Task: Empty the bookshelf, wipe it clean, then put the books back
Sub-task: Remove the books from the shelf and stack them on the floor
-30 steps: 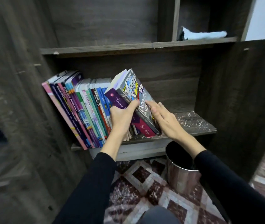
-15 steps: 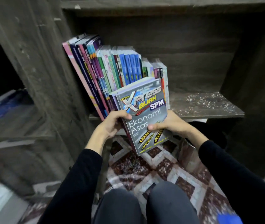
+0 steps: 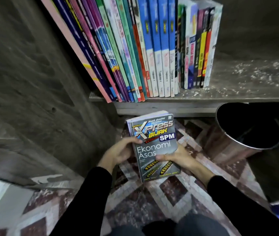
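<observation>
Emptying the shelf: small stack of books [image 3: 154, 147] held low over the tiled floor [image 3: 174, 189].

My left hand [image 3: 118, 154] grips the stack's 9 o'clock edge, thumb on the cover; my right hand [image 3: 176, 158] pinches the 3 o'clock edge. More books [image 3: 152, 48] wait on the shelf [image 3: 237, 86] at 12 o'clock. I'd squeeze evenly and lay it flat, clear of the bin [image 3: 247, 133] at 2 o'clock.

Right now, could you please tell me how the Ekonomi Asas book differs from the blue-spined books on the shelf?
The Ekonomi Asas book is held by the left hand and right hand above the floor, below the shelf; the blue-spined books stand on that shelf, untouched. The Ekonomi Asas book shows its grey front cover; the blue-spined books show only spines. Both look like softcovers.
</observation>
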A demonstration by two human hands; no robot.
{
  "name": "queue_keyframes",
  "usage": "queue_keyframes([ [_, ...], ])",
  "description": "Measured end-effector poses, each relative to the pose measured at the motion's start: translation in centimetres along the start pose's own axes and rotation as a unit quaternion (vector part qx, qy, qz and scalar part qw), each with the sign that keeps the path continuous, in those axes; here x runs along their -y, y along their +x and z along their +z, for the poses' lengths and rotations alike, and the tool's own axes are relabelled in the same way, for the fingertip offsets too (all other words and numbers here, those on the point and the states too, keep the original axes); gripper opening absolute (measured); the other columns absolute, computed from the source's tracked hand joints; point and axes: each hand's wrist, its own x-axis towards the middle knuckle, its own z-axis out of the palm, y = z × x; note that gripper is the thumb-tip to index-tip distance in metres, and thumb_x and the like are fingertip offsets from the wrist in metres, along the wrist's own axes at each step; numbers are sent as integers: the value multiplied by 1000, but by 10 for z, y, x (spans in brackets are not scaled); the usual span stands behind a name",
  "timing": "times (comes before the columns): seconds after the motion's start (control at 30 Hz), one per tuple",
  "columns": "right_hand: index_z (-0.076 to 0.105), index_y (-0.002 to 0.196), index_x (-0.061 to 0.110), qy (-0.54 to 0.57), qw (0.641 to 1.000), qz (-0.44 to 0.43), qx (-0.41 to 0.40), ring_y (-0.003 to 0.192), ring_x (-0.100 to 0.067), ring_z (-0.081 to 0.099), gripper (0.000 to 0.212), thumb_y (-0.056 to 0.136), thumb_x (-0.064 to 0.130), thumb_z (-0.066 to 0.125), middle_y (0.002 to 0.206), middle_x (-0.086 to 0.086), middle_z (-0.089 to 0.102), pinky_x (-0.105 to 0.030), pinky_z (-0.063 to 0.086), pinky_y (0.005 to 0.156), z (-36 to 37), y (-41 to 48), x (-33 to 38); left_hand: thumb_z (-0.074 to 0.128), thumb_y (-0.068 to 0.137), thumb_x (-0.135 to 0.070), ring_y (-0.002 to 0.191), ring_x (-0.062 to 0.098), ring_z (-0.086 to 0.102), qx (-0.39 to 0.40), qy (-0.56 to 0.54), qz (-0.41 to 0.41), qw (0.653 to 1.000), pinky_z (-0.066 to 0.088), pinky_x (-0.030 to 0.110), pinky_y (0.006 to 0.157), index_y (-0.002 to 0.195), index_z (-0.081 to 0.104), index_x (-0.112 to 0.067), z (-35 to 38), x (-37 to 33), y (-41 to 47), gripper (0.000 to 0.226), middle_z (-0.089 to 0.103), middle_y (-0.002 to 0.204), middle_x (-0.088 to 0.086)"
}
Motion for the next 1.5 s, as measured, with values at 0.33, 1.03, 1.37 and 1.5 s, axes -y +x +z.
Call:
queue_keyframes([
  [0.33,69,109,9,111,983,133,-67,92,-18,70,47,67,25,84,102,-4,73,-27,55,78,8,100,-68,77,51,-71,101,15,65,-173,76,-126,974,53,34,88,120,63,-24,-47,91,93,85,68,115,1],
  [1.03,55,108,10,111,974,109,-166,101,-35,61,37,79,-13,58,108,-16,65,-50,50,87,44,193,-112,64,87,-42,123,30,46,-383,132,-90,910,40,35,93,134,41,-3,-106,93,190,65,48,134,11],
  [1.37,50,127,13,139,966,101,-195,104,-28,63,51,83,-12,58,115,-9,66,-43,55,87,45,189,-129,66,87,-35,112,25,56,-338,225,-46,913,42,30,83,123,55,-7,-108,102,188,47,61,115,6],
  [1.5,49,126,11,-18,973,115,-202,104,-26,61,48,82,-2,63,114,-6,63,-46,51,91,48,192,-130,63,89,-36,118,30,51,-323,296,-95,894,41,31,85,132,47,-5,-114,100,191,55,54,129,10],
])
